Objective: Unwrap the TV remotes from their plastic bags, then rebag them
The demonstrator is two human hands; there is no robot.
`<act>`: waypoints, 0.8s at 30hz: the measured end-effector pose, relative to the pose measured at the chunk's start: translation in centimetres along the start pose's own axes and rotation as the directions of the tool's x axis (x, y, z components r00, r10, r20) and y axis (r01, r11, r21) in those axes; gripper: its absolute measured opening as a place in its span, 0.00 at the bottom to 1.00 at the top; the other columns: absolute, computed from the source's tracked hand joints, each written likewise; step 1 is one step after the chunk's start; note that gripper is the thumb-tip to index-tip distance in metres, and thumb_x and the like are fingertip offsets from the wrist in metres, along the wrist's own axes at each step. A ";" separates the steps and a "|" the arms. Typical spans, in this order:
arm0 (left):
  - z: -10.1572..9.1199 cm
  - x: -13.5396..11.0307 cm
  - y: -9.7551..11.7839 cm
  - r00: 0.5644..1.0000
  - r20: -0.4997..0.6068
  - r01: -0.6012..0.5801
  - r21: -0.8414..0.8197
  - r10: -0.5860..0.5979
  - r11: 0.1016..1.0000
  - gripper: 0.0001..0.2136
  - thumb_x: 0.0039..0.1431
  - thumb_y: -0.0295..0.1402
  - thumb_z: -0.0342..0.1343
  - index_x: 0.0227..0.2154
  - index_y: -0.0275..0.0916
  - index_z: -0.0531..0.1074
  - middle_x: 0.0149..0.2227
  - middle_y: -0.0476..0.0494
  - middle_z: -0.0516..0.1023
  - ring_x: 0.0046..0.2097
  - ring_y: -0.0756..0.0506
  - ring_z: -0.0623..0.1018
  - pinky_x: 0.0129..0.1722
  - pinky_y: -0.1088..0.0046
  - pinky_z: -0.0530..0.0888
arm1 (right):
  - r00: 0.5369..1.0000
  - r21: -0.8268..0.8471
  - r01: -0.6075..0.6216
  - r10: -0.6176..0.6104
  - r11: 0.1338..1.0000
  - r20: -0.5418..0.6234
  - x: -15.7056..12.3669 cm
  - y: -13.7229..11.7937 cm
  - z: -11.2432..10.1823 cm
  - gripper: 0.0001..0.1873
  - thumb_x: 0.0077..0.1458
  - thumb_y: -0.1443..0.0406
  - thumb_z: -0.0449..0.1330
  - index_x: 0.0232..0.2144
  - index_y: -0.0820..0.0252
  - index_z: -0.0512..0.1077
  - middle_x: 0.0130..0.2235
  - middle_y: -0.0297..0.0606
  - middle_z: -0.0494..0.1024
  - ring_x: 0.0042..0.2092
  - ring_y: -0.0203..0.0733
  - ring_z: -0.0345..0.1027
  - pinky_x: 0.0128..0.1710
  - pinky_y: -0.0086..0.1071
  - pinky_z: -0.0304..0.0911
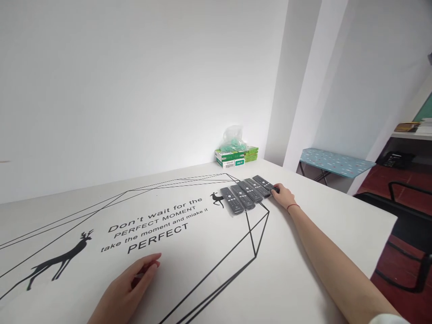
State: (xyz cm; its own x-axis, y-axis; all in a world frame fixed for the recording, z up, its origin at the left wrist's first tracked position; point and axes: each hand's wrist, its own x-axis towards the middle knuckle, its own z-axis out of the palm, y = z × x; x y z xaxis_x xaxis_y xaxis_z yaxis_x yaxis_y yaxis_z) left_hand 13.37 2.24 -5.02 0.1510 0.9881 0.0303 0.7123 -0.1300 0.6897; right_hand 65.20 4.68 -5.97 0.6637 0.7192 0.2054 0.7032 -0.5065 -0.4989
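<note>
Several dark grey remote controls point(231, 200) with rows of buttons lie side by side in a slanting row on the white table point(209, 279). At the right end of that row, my right hand point(284, 196) has its fingers and thumb closed on the near end of the last remote control point(261, 182). The fingertips hide part of that end. My left hand point(130, 288) is at the near side of the table, below the printed lettering. Its fingers are loosely curled, thumb and forefinger slightly apart, and nothing shows in it.
Green and white boxes point(229, 156) with a clear plastic bag point(233, 138) on top stand at the back, by the wall. Right of the table are a blue patterned folding table point(337, 163) and a black chair point(398, 216). Black lines, deer and words are printed on the tabletop.
</note>
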 end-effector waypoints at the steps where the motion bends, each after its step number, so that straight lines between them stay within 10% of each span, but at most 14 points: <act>1: 0.0 0.0 0.1 1.000 0.000 0.000 -0.003 0.000 1.000 0.21 0.49 0.51 0.50 0.39 0.46 0.77 0.43 0.48 0.80 0.47 0.40 0.77 0.45 0.65 0.76 | 1.000 0.004 0.006 -0.006 1.000 0.002 0.1 0.0 0.1 0.19 0.55 0.61 0.50 0.47 0.56 0.70 0.45 0.44 0.76 0.49 0.52 0.67 0.47 0.44 0.56; 10: -0.1 -0.6 1.1 0.998 -0.022 -0.056 -0.046 0.055 0.997 0.18 0.52 0.46 0.49 0.39 0.44 0.77 0.39 0.48 0.81 0.39 0.42 0.79 0.41 0.67 0.76 | 0.969 0.026 0.145 -0.137 0.989 -0.204 -2.3 -1.8 -0.8 0.21 0.56 0.65 0.44 0.47 0.64 0.70 0.52 0.51 0.70 0.54 0.55 0.58 0.50 0.45 0.53; 15: -0.4 -1.1 2.1 0.998 0.009 -0.068 -0.101 0.070 0.992 0.17 0.52 0.45 0.50 0.39 0.43 0.77 0.39 0.46 0.81 0.40 0.42 0.79 0.42 0.65 0.75 | 0.870 0.022 0.455 -0.439 0.890 -0.225 -6.4 -6.4 -0.3 0.17 0.55 0.68 0.47 0.41 0.60 0.72 0.49 0.47 0.71 0.54 0.51 0.57 0.53 0.43 0.51; 19: -0.5 -1.6 2.6 0.996 0.045 -0.070 -0.153 0.078 0.986 0.16 0.54 0.44 0.50 0.39 0.42 0.76 0.42 0.45 0.79 0.45 0.41 0.77 0.47 0.64 0.72 | 0.674 0.073 0.738 -0.735 0.670 -0.076 -12.5 -10.9 1.6 0.13 0.53 0.70 0.50 0.36 0.59 0.74 0.42 0.44 0.75 0.47 0.47 0.63 0.48 0.39 0.56; 24: 0.2 -2.0 2.1 0.981 -0.005 -0.191 -0.203 0.194 0.960 0.12 0.54 0.38 0.51 0.37 0.41 0.75 0.41 0.42 0.79 0.43 0.42 0.77 0.46 0.65 0.71 | 0.296 0.262 0.912 -0.949 0.314 0.107 -21.2 -14.8 3.0 0.13 0.54 0.70 0.50 0.34 0.57 0.74 0.33 0.41 0.76 0.37 0.44 0.66 0.39 0.35 0.59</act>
State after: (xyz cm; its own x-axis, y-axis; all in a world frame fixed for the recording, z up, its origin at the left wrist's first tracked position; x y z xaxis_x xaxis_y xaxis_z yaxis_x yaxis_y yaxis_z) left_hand 14.65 -0.06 -3.77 0.2833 0.9443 0.1673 0.5157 -0.2970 0.8037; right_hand 39.97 -1.72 -5.46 -0.4978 0.7447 0.4446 0.7599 0.6216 -0.1903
